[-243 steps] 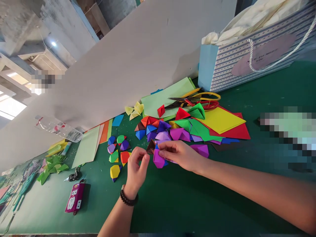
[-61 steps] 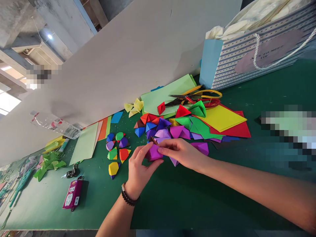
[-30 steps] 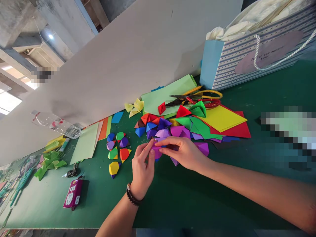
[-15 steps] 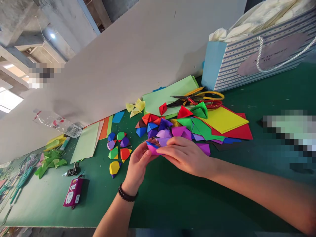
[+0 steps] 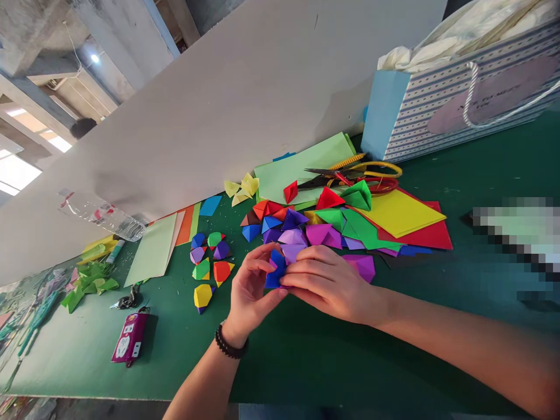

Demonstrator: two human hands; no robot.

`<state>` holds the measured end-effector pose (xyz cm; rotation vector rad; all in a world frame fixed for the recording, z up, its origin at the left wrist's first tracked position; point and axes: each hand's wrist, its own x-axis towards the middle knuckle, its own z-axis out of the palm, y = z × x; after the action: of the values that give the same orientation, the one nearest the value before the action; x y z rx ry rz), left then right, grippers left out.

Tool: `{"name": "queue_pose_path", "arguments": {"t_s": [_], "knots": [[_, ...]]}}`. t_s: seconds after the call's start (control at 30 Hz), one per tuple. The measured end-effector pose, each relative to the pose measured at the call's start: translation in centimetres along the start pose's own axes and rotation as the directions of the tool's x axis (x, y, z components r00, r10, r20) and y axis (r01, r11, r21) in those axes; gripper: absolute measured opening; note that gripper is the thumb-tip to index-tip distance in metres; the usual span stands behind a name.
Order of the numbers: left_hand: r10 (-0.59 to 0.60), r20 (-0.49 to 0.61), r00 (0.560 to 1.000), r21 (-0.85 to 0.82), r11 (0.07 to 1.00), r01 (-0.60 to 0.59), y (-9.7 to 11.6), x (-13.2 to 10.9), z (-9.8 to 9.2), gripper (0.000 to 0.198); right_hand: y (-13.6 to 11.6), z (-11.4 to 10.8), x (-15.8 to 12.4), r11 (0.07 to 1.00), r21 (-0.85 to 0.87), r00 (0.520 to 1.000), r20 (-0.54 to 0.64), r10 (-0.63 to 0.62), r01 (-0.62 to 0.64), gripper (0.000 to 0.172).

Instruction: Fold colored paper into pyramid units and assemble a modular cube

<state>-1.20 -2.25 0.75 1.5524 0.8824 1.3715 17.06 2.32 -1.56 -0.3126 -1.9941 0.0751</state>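
Between my two hands is a small folded paper piece (image 5: 275, 270), its blue side facing me and a bit of magenta at its lower edge. My left hand (image 5: 252, 287) curls around its left side, thumb below and fingers above. The fingers of my right hand (image 5: 332, 281) pinch its right side. Just beyond lies a heap of folded paper pieces (image 5: 293, 236) in purple, blue, red and green. Left of my left hand, several two-coloured paper shapes (image 5: 202, 296) stand in two columns on the green table (image 5: 175, 344).
Behind the heap, scissors (image 5: 336, 175) rest on light green paper sheets (image 5: 280, 175). Yellow paper (image 5: 402, 213) lies to the right, near a striped gift bag (image 5: 394, 116). Leftward are a plastic bottle (image 5: 109, 216), a purple packet (image 5: 130, 337) and green scraps (image 5: 90, 286).
The folded paper piece has turned in my hands, from mostly magenta to its blue side showing. My left fingers have lifted over its top and the thumb has moved lower.
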Motion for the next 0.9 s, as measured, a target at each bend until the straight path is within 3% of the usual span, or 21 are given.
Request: {"name": "queue_pose_path", "arguments": {"t_s": [0.17,0.27,0.33,0.43,0.53,0.6,0.77,0.9], "knots": [[0.031,0.037,0.999,0.032,0.999,-0.032,-0.2,0.2,-0.6,0.035,0.0,-0.5,0.4,0.998,-0.060,0.999,-0.034,-0.001,-0.001,0.010],[-0.101,-0.127,0.987,0.027,0.994,0.105,-0.3,0.0,-1.3,0.035,0.2,-0.5,0.2,0.990,-0.135,0.997,-0.058,-0.054,0.046,0.008],[-0.256,-0.159,0.953,0.045,0.963,0.266,-0.4,-0.2,-1.6,0.028,0.4,-0.3,0.0,0.984,-0.166,0.995,-0.055,-0.079,0.069,0.008],[-0.477,-0.044,0.878,0.142,0.867,0.478,-0.3,-0.3,-1.8,0.041,0.4,-0.1,0.0,0.982,-0.173,0.995,-0.046,-0.090,0.081,0.006],[-0.579,-0.021,0.815,0.230,0.790,0.568,0.0,-0.1,-1.5,0.042,0.1,-0.2,0.3,0.981,-0.161,0.993,-0.023,-0.114,0.109,0.005],[-0.601,-0.013,0.799,0.283,0.764,0.579,0.2,0.2,-1.3,0.041,-0.1,-0.2,0.4,0.979,-0.153,0.991,-0.002,-0.136,0.134,0.008],[-0.508,-0.061,0.859,0.504,0.727,0.466,0.3,0.5,-1.2,0.039,-0.2,-0.2,0.2,0.977,-0.133,0.985,0.067,-0.159,0.167,0.009],[-0.427,-0.118,0.897,0.596,0.692,0.408,0.5,0.5,-1.2,0.032,0.2,-0.3,0.2,1.000,-0.015,0.998,0.055,0.005,-0.004,0.021]]}}
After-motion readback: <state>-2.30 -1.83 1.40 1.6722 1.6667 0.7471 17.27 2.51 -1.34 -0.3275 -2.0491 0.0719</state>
